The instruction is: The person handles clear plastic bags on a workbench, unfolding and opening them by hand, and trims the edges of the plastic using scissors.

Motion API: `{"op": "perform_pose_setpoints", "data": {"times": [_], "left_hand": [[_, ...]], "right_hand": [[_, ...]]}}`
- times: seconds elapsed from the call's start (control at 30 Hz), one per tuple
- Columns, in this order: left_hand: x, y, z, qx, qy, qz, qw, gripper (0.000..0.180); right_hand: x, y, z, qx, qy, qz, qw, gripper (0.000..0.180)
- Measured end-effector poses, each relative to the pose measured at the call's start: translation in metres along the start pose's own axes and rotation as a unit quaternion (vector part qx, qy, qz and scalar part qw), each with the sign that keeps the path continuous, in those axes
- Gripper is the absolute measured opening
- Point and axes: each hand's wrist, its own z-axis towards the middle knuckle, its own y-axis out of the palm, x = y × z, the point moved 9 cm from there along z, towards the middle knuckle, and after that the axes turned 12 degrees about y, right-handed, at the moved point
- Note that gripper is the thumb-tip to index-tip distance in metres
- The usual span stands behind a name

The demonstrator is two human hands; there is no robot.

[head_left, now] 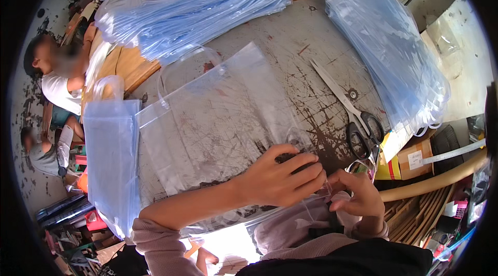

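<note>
Clear bag: flat across the middle of the worktop.
Left hand: bent fingers over the bag's near right end; cannot tell whether gripping.
Right hand: fingers curled just beside; grip equally unclear.
Scissors: right of the bag.
Blue-tinted stack: far side.

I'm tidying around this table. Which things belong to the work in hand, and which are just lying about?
Seemingly in the work:
clear bag, at the left hand and right hand
bluish bag stacks
scissors, on the table

Probably just lying about:
cardboard box
pink basket
</note>
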Motion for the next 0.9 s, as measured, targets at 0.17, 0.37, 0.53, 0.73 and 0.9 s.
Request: {"op": "perform_pose_setpoints", "data": {"times": [0.17, 0.37, 0.53, 0.73, 0.9], "left_hand": [[-0.01, 0.019, -0.007, -0.042, -0.052, -0.047, 0.997, 0.022], [-0.014, 0.016, 0.001, -0.076, -0.048, -0.02, 0.996, 0.027], [-0.055, -0.032, 0.007, -0.179, -0.12, 0.147, 0.965, 0.022], [-0.075, -0.07, 0.019, -0.256, -0.175, 0.121, 0.943, 0.014], [-0.119, -0.123, 0.026, -0.052, -0.25, 0.054, 0.965, 0.012]], "right_hand": [[0.0, 0.01, 0.004, 0.012, 0.027, -0.065, 0.997, 0.042], [0.002, 0.012, -0.002, 0.054, 0.015, -0.029, 0.998, 0.025], [-0.019, -0.013, -0.007, 0.112, -0.069, -0.1, 0.986, 0.015], [-0.061, -0.089, -0.053, 0.417, -0.129, -0.117, 0.892, 0.019], [-0.04, -0.117, -0.121, 0.666, -0.245, 0.005, 0.704, 0.019]]}}
